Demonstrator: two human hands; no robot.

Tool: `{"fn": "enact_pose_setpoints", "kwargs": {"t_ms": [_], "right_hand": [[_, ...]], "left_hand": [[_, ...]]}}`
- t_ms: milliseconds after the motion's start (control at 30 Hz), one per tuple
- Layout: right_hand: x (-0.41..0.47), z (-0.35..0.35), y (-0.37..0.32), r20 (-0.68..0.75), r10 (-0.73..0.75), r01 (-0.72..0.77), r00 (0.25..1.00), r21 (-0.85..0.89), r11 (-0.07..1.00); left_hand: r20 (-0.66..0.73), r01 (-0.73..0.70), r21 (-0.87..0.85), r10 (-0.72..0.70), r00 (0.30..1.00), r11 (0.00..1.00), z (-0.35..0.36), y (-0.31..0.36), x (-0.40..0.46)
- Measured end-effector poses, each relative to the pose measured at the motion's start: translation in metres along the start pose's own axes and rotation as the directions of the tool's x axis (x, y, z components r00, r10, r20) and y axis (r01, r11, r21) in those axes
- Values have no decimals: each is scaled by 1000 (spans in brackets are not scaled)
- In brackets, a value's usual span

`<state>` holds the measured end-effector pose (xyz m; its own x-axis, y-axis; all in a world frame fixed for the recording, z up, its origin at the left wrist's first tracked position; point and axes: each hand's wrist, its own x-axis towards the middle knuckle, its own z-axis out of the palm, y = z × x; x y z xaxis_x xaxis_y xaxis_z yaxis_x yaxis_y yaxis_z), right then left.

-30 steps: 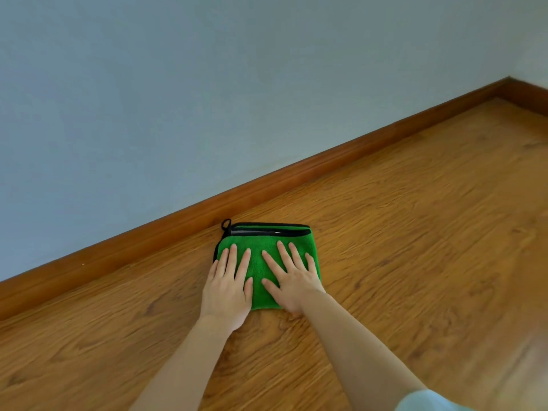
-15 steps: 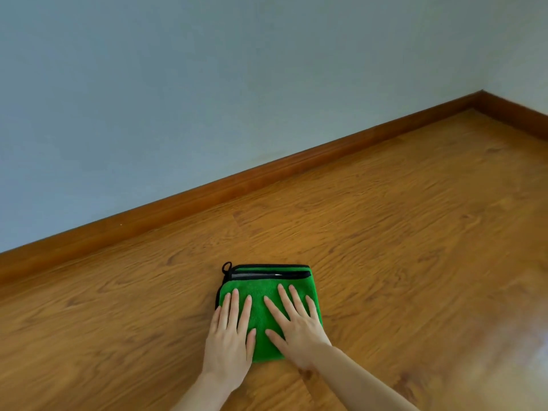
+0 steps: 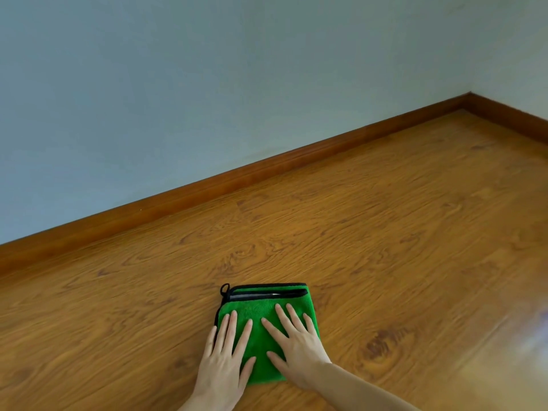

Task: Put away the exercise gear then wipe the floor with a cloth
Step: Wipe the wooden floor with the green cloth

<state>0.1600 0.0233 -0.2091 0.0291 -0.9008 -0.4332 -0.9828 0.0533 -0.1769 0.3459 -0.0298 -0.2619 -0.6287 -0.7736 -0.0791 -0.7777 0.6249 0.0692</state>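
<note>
green cloth [image 3: 261,314] folded, laid flat on wooden floor [image 3: 385,247], near centre | left hand [image 3: 224,363] spread flat, pressed on its left half | right hand [image 3: 296,348] splayed flat on right half | skirting board [image 3: 267,170] well beyond, far side

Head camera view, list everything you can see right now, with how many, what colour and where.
cloth: one, green with black edging and a small black loop at its far left corner, folded flat on the floor, lower centre.
floor: one, brown wood-grain boards, fills the lower half.
skirting board: brown wood strip, along the foot of both walls, meeting in the corner at the right.
wall: pale blue-grey, upper half.
left hand: one, flat with fingers spread on the cloth's left part.
right hand: one, flat with fingers spread on the cloth's right part.
</note>
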Motion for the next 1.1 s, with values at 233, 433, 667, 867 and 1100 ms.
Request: {"fn": "enact_pose_setpoints", "kwargs": {"t_ms": [233, 433, 667, 867, 1100], "right_hand": [[-5, 10, -1, -23, 114, -115, 993, -44, 992], [-7, 21, 2, -66, 119, -122, 991, -43, 992], [-7, 3, 40, -66, 256, -255, 964, 36, 966], [-20, -6, 96, -76, 423, -419, 903, 67, 906], [-55, 8, 125, -94, 540, -530, 836, 119, 840]], "left_hand": [[100, 15, 18, -17, 995, 1000, -7, 4, 2], [170, 7, -4, -6, 985, 1000, -9, 9, 1], [152, -82, 0, 81, 985, 997, -20, 39, 52], [235, -175, -50, 182, 955, 983, -45, 116, 101], [242, -343, -26, 339, 909, 939, -34, 155, 97]]}}
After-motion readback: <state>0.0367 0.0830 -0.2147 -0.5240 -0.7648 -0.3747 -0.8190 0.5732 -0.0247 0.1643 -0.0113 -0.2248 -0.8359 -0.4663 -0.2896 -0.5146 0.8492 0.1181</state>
